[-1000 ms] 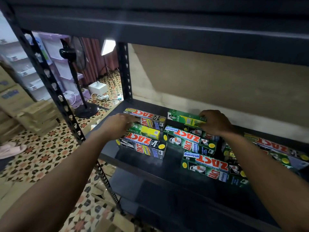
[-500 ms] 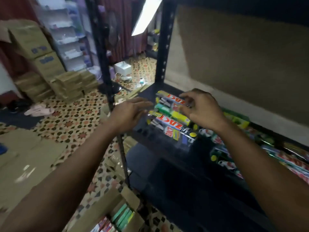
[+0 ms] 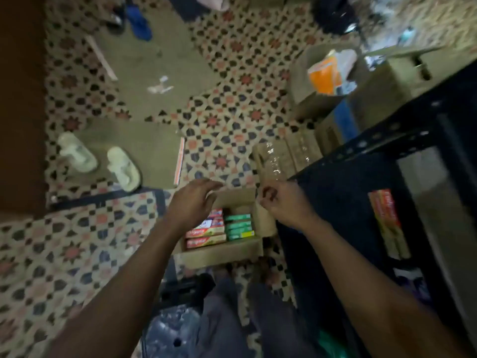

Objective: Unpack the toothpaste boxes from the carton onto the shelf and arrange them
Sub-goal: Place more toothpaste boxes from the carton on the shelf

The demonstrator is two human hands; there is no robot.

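Observation:
An open cardboard carton sits on the tiled floor below me. Inside lie red toothpaste boxes on the left and green toothpaste boxes on the right. My left hand hovers over the carton's left side with fingers loosely spread, holding nothing. My right hand hangs above the carton's right flap with fingers loosely curled, holding nothing. The black shelf stands to the right, with a reddish box lying on a lower level.
Flattened cardboard and a pair of pale sandals lie on the floor to the left. More cartons, one holding an orange packet, stand by the shelf's corner post. My legs are at the bottom.
The view swung from the shelf down to the floor. Both hands left the boxes on the shelf and now hover over the open carton.

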